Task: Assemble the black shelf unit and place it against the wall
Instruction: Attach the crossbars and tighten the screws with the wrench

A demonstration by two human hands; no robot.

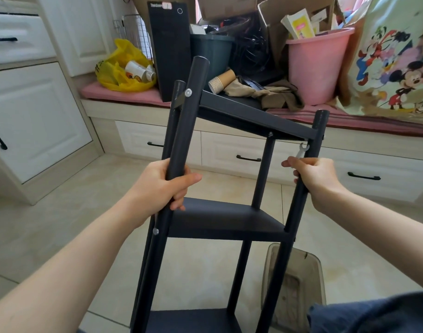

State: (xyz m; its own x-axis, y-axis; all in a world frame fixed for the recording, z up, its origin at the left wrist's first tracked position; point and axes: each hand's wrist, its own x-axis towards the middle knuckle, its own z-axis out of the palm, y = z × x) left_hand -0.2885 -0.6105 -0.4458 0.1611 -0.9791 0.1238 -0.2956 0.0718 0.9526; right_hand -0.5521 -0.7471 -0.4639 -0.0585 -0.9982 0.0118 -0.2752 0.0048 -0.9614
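Pale floor tiles and white drawers under a pink-cushioned window bench surround the black metal shelf unit with round tube posts. It stands tilted between the person's arms, just in front of the bench and not yet against any wall; its foot is out of view. The left hand is clenched round the front left post, and the right hand wraps the right post while also pinching a small silver wrench. Three shelves, four posts and three silver bolt heads show. Being bolted metal tube and sheet, it should handle as stiff and fairly light, though tall and apt to swing, or to rack if a joint is loose. The smooth paint may slip, so holding two opposite posts just under a shelf looks soundest. On the bench sit one pink plastic bucket, one yellow plastic bag, one black computer tower and one stack of brown paper cups. One translucent plastic bin lies on the floor.
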